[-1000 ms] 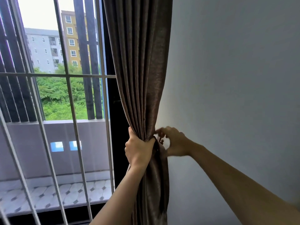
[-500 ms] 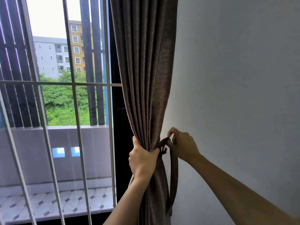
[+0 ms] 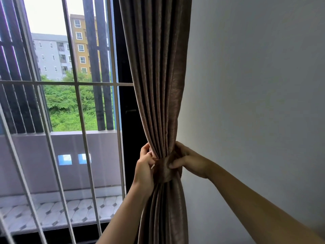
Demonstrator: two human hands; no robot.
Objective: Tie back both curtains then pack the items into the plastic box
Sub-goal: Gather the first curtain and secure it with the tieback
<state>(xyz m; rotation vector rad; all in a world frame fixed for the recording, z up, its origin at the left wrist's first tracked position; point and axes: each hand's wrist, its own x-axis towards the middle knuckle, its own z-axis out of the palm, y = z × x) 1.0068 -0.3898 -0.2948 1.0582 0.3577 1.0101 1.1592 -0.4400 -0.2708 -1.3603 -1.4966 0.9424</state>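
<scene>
Wrapped round the gathered brown curtain (image 3: 158, 85) now, the tieback band (image 3: 163, 170) sits level below frame centre; earlier it hung loose. Left hand (image 3: 143, 170) and right hand (image 3: 189, 160) pinch its sides with curled fingers. Curtain hangs vertical between window grille (image 3: 52, 83) and grey wall (image 3: 255, 85).

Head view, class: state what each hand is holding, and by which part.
Both hold the brown tieback wrapped round the gathered curtain: the left hand grips its left side, the right hand pinches its right side, thumb on the front.
</scene>
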